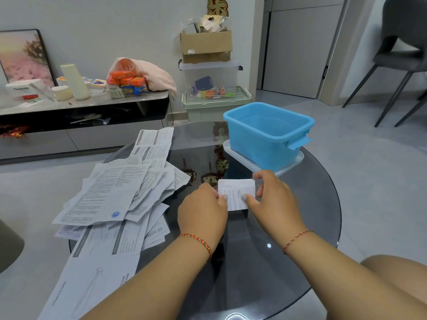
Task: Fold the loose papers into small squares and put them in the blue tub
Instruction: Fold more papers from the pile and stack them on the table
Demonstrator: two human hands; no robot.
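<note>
A small folded white paper (235, 192) with printed text is held just above the round glass table (265, 262). My left hand (203, 209) pinches its left edge. Its right side is held by my right hand (275, 199), thumb on top and fingers behind the far edge. The blue tub (265, 137) stands on a clear plastic lid (298, 161) at the table's far right, just beyond my right hand. A heap of loose printed papers (120, 199) covers the table's left side.
Behind the table, a low cabinet (80, 105) holds bottles, snack packs and a pink towel. Stacked storage boxes (212, 88) with a cardboard box on top stand by the wall. A grey chair (402, 58) is at the far right. My knee (402, 280) shows at the lower right.
</note>
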